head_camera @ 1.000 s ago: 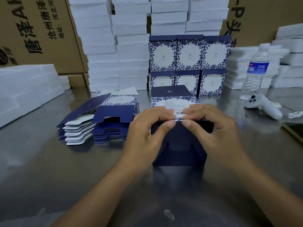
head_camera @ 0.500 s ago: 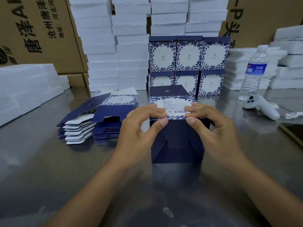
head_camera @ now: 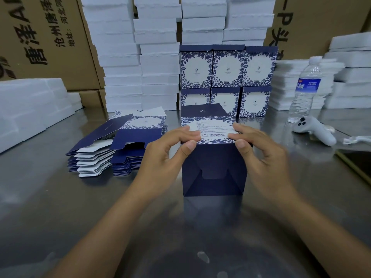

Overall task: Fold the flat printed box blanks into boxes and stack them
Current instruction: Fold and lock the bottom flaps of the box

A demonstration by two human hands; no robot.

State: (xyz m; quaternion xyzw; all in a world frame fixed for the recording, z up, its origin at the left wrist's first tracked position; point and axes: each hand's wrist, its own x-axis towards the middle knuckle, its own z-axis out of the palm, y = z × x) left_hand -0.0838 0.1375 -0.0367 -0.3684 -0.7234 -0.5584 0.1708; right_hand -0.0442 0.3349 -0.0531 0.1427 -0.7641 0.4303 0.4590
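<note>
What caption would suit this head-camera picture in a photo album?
Left hand and right hand pinch a navy box on the steel table; flat blanks lie left, finished boxes stacked behind.

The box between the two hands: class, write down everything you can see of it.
The box is card, navy with blue leaf print on white. Its navy base faces the camera, flaps interlocked. The top panel shows text and a barcode; a navy lid flap stands open behind. It seems to rest on the steel table. The left hand and right hand pinch its upper near edge, thumbs on the base.
</note>
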